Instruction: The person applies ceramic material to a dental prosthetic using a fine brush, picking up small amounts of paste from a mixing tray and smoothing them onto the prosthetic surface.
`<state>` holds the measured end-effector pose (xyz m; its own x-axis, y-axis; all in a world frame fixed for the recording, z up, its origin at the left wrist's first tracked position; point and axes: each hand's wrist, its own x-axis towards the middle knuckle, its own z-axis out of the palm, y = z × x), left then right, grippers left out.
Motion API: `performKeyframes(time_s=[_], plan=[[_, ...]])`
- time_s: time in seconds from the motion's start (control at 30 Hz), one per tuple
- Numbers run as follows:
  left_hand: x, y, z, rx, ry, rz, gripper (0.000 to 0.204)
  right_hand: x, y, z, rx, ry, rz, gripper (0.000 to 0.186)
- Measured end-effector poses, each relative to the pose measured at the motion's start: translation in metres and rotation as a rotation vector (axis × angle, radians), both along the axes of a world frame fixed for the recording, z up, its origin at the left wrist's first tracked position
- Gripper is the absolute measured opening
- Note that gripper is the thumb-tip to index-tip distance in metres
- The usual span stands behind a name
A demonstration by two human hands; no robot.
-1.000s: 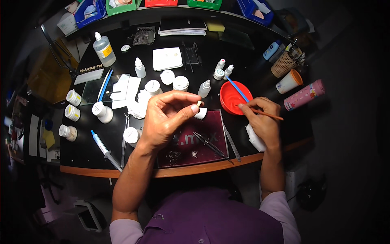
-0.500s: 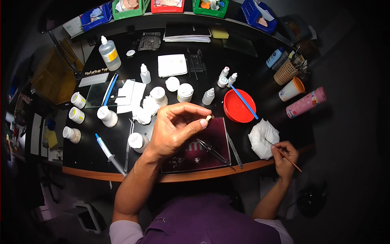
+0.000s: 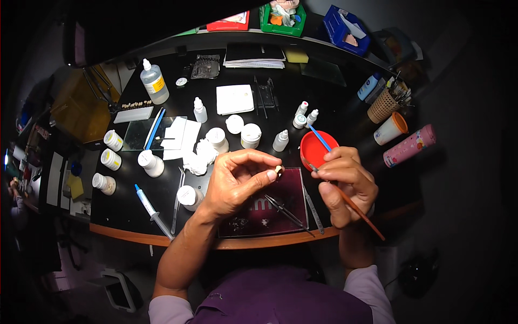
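Observation:
My left hand [image 3: 234,181] is raised over the work surface, with a tiny cream-coloured dental crown [image 3: 279,169] pinched between thumb and fingertip. To its right, my right hand [image 3: 348,186] grips a thin brush [image 3: 360,212] with a reddish-brown handle. The brush's tip points left toward the crown, apart from it. Beneath the hands lies a dark red slab [image 3: 294,189] with a few whitish crumbs on it. Black tweezers [image 3: 283,210] rest across the slab. Behind the right hand stands a red bowl [image 3: 318,141] with a blue stick [image 3: 320,138] across it.
White jars [image 3: 250,136] and dropper bottles [image 3: 280,141] stand beyond the hands. A syringe [image 3: 148,205] and metal tweezers [image 3: 176,202] lie at the left. At the right are a brush holder [image 3: 382,110], a cup [image 3: 389,129] and a pink bottle [image 3: 408,146]. Colored bins [image 3: 345,32] line the back.
My right hand has lifted the brush from the white tissue pad and brought it up and left, near the crown. The left hand keeps its pinch. The whole view has shifted slightly.

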<state>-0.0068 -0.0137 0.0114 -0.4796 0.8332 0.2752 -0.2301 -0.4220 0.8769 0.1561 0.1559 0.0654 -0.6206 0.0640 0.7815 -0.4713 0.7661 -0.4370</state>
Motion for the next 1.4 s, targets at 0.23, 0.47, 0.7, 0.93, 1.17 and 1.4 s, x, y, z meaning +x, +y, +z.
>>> performKeyframes(time_s=[0.23,0.47,0.7,0.93,1.17,1.4], plan=[[0.002,0.001,0.001,-0.032,0.004,0.083,0.018,-0.031,-0.031,-0.006,0.045,0.066,0.072,0.026],[0.002,0.003,0.002,-0.056,0.020,0.132,0.017,-0.030,-0.035,-0.020,0.068,0.004,0.068,0.026],[0.003,0.001,0.004,-0.059,0.067,0.154,0.018,-0.025,-0.036,-0.021,-0.034,0.022,0.054,0.020],[0.007,0.003,0.001,-0.083,0.054,0.121,0.019,0.003,-0.022,-0.022,-0.054,0.116,-0.050,0.021],[0.009,0.002,0.001,-0.047,0.046,0.156,0.019,0.099,0.026,-0.059,-0.205,0.025,-0.582,0.017],[0.012,0.006,-0.001,-0.087,0.099,0.134,0.019,0.123,0.030,-0.092,-0.078,-0.176,-0.757,0.012]])
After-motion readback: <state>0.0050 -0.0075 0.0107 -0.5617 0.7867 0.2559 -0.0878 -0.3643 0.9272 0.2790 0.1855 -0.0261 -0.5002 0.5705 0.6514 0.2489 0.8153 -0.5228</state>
